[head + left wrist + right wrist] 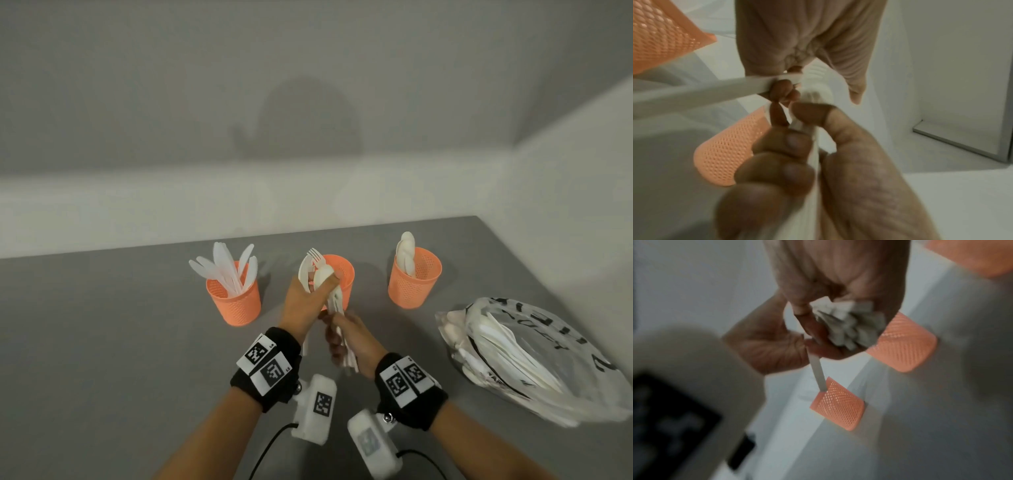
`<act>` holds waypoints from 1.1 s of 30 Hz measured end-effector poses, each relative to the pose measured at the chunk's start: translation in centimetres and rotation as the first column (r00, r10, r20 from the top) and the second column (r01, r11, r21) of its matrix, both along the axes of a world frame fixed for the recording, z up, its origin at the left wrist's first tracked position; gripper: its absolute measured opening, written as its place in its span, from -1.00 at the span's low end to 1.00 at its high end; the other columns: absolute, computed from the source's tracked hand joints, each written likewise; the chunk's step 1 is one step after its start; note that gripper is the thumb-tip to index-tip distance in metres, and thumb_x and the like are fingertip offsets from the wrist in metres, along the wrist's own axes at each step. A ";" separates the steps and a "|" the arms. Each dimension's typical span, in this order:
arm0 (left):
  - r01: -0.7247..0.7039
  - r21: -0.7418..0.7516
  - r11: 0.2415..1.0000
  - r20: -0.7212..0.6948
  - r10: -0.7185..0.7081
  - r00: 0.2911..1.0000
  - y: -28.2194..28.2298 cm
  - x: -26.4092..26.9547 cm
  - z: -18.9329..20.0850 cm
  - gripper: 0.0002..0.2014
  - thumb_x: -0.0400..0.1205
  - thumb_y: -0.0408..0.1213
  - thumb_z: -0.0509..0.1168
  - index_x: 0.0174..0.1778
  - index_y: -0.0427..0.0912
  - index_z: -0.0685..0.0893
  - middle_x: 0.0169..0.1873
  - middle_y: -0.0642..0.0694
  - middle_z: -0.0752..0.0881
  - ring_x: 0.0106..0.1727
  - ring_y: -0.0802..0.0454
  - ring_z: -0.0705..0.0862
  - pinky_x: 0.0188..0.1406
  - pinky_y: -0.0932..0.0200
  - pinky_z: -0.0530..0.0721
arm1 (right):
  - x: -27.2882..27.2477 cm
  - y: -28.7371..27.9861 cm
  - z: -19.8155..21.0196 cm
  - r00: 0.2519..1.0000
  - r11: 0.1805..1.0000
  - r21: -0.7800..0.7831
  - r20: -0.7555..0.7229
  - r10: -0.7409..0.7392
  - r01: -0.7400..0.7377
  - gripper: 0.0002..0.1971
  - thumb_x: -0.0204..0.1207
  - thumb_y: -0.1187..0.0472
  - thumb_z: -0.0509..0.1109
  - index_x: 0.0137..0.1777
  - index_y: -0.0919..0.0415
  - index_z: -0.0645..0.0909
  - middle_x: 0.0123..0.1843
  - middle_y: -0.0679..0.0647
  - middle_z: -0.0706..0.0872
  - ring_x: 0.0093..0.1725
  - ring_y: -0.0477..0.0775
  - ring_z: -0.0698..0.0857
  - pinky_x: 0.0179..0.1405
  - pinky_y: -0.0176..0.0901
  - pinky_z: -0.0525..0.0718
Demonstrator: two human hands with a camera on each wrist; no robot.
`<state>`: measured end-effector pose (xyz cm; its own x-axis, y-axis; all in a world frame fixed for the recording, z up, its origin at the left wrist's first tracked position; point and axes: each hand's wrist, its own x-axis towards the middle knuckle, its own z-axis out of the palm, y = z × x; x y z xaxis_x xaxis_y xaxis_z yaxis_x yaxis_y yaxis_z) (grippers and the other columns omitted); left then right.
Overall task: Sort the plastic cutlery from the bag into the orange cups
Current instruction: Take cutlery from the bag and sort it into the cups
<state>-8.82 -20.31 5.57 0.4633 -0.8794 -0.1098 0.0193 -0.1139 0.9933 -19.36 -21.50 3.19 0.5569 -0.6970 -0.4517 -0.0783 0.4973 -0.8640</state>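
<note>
With the left hand [305, 301] gripping a mixed bundle of white plastic cutlery [322, 277] just before the middle orange cup [337, 274], the right hand [349, 339] pinching the handles below it should draw out one piece cleanly, keeping the others clamped.

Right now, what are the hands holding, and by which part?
Left hand grips a bundle of white cutlery near its heads; right hand pinches one piece's handle.

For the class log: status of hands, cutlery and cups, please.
Left hand grips mixed cutlery bundle; right hand pinches handle ends. Knives in left cup, spoons in right cup, bag still loaded. Nothing in the way.
</note>
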 end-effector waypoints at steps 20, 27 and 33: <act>-0.046 0.076 0.996 -0.279 0.066 0.958 0.7 0.6 -1.8 -0.79 0.67 -0.37 0.06 -0.23 -0.21 0.54 -0.48 0.00 0.57 -0.51 0.17 0.43 -0.59 0.36 0.34 | -1.5 -1.4 0.0 0.993 0.999 0.006 0.111 0.042 -0.042 -0.50 0.66 -0.17 -0.03 0.14 0.19 0.59 -0.39 0.08 0.63 -0.66 -0.12 0.48 -0.68 -0.35 0.44; -0.001 0.003 1.000 -0.294 0.002 0.956 0.8 -1.0 -1.9 -0.81 0.67 -0.20 0.17 0.10 -0.18 0.61 -0.27 -0.20 0.69 -0.41 0.03 0.66 -0.51 0.24 0.53 | -0.8 -0.6 -0.4 1.000 0.991 -0.135 0.015 0.016 -0.013 -0.58 0.65 -0.16 0.03 0.03 0.09 0.61 -0.36 0.10 0.68 -0.68 -0.09 0.48 -0.70 -0.38 0.39; -0.138 0.108 0.985 -0.242 0.161 0.957 0.3 -0.5 -2.5 -0.75 0.66 -0.34 0.06 -0.31 -0.28 0.52 -0.44 -0.21 0.54 -0.38 -0.06 0.55 -0.39 0.17 0.56 | -1.4 -0.8 -0.4 0.999 0.991 -0.120 0.001 0.050 -0.050 -0.54 0.65 -0.14 0.02 0.13 0.20 0.58 -0.25 0.16 0.75 -0.46 0.00 0.73 -0.52 -0.23 0.68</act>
